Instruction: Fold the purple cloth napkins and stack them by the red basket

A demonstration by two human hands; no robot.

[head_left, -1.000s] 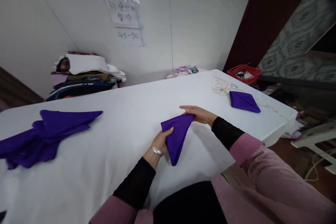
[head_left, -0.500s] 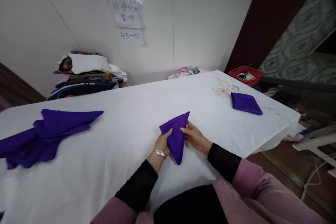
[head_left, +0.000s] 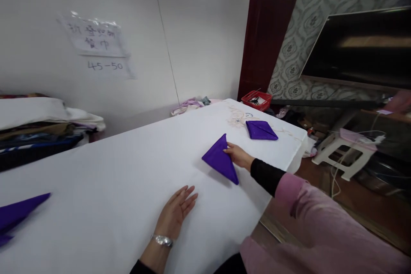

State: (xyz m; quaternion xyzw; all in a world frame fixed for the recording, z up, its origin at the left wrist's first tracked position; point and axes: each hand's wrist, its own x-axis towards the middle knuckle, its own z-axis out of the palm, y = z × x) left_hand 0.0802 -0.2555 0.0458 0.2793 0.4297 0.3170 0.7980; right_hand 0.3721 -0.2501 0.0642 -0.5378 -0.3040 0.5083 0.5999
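Note:
A purple napkin folded into a triangle (head_left: 221,160) is held just above the white tablecloth (head_left: 128,171). My right hand (head_left: 236,155) grips its right edge, fingers closed on the cloth. My left hand (head_left: 176,212) lies flat on the tablecloth with fingers stretched out, holding nothing, a silver bracelet on its wrist. A second folded purple napkin (head_left: 260,130) rests farther right near the table's end, on an embroidered patch. The tip of unfolded purple napkins (head_left: 19,212) shows at the left edge.
Stacked folded textiles (head_left: 38,124) sit at the back left by the wall. A small heap of cloth (head_left: 189,104) lies at the table's far edge. A red basket (head_left: 257,99), a white stool (head_left: 340,150) and a dark TV (head_left: 359,47) stand to the right.
My left hand has let go of the triangle napkin and dropped flat on the table. My right hand has carried the napkin to the right, toward the other folded one. The view has swung right.

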